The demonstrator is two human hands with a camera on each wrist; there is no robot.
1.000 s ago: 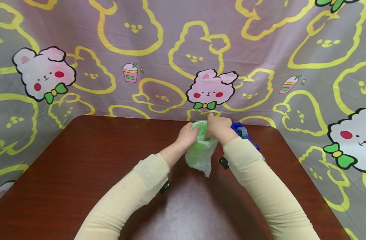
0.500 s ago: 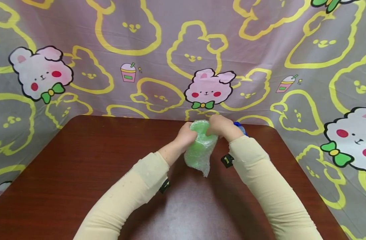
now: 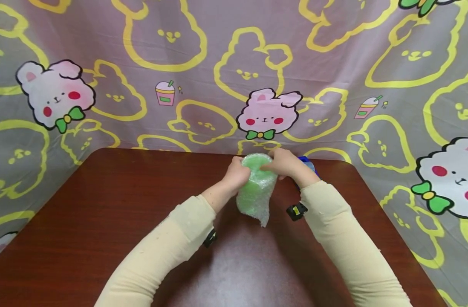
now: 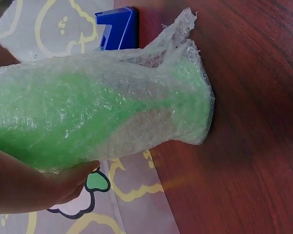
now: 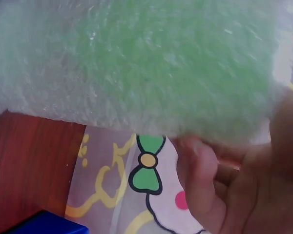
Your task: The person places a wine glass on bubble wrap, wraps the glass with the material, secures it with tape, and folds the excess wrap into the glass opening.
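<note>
A tall green cup-like thing in clear bubble wrap [image 3: 253,194] stands upright at the table's far middle. In the left wrist view, the wrapped green thing [image 4: 78,109] narrows toward a wider foot, with a loose tail of wrap sticking out. My left hand [image 3: 235,174] grips the upper left side, fingers curled round it. My right hand [image 3: 289,165] holds the right rim, a finger over the top opening. In the right wrist view, that hand's fingers [image 5: 200,180] lie against the wrap. The exact kind of item inside cannot be told.
A blue tape dispenser [image 3: 310,165] stands behind my right hand, partly hidden by it. The dark red-brown table [image 3: 134,221] ends at a patterned curtain [image 3: 203,89] at the back and sides.
My right hand has drawn back from inside the top opening to the right rim. The wrapped thing and my left hand have hardly moved.
</note>
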